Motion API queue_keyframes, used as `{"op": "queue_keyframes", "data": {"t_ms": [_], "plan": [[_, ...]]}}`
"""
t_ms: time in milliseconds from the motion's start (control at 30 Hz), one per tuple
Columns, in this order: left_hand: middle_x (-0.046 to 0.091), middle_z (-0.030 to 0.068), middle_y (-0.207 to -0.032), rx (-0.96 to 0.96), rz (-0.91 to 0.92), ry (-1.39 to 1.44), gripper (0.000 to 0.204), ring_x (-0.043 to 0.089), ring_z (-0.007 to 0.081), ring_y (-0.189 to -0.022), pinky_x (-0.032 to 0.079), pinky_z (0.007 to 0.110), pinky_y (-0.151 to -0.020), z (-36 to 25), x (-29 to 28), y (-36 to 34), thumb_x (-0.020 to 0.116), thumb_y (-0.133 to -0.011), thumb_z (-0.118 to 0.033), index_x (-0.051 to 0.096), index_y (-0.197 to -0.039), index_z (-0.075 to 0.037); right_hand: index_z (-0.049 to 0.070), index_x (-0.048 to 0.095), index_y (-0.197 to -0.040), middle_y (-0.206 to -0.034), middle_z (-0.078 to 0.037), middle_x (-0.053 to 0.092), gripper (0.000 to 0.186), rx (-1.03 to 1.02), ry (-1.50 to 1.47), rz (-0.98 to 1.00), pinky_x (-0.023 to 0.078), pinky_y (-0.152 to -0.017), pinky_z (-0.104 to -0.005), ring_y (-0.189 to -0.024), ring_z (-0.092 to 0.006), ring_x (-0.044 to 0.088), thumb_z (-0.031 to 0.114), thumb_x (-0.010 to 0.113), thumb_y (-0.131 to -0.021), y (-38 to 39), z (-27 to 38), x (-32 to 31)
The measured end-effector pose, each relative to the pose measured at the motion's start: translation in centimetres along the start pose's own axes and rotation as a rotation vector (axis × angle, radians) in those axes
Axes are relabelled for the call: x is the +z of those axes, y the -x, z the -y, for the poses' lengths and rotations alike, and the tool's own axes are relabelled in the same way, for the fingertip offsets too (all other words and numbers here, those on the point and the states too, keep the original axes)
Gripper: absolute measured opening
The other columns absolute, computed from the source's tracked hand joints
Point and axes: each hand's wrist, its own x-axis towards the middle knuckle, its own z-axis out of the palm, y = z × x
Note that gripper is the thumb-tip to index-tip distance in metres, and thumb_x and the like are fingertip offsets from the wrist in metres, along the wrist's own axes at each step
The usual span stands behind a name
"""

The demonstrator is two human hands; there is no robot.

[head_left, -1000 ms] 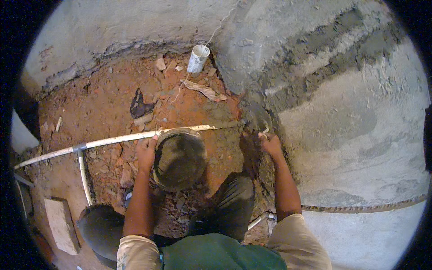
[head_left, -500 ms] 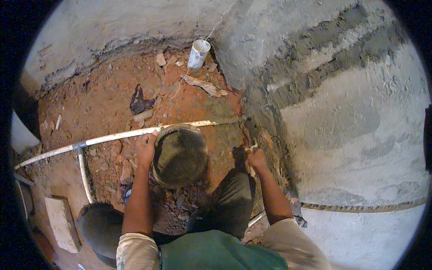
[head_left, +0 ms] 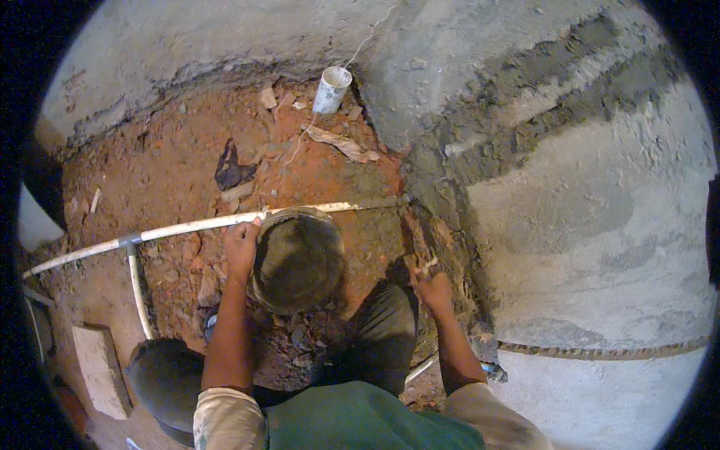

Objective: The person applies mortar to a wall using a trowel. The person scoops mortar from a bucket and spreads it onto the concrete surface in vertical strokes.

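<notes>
The container (head_left: 298,264) sits between the left hand (head_left: 241,246) and right hand (head_left: 434,289), with the tube (head_left: 329,97) behind the pipe (head_left: 191,228).

My left hand (head_left: 241,251) covers part of the near side of the bucket (head_left: 264,289), and its inside is too shadowed for me to tell what it holds. Only a small pale bit of the tool (head_left: 430,263) shows at my right hand (head_left: 433,286); I cannot make out the rest. My left forearm (head_left: 225,345) half hides a small bluish thing (head_left: 211,327). The lower edge cuts off my green shirt (head_left: 367,420).
</notes>
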Motion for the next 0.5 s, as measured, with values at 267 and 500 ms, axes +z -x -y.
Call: {"op": "queue_keyframes", "data": {"t_ms": [267, 500], "plan": [[0.049, 0.0023, -0.057, -0.081, 0.041, -0.087, 0.037, 0.042, 0.0151, -0.056, 0.036, 0.029, -0.066, -1.9, -0.2, 0.0, 0.062, -0.082, -0.027, 0.052, -0.06, 0.001, -0.003, 0.061, -0.089, -0.083, -0.024, 0.062, 0.039, -0.029, -0.062, -0.067, 0.047, -0.073, -0.0421, -0.081, -0.0382, 0.061, 0.035, 0.062, -0.078, -5.8, -0.4, -1.5], [0.054, 0.0078, -0.061, -0.089, 0.015, -0.164, 0.035, 0.046, 0.0191, -0.063, 0.037, 0.032, -0.069, -1.9, -0.1, -0.2, 0.061, -0.082, -0.031, 0.06, -0.066, 0.001, 0.001, 0.063, -0.083, -0.073, -0.015, 0.063, 0.035, -0.133, -0.254, -0.257, 0.045, -0.067, -0.0357, -0.07, -0.0277, 0.06, 0.035, 0.063, -0.078, -2.7, -4.2, -3.4]]}}
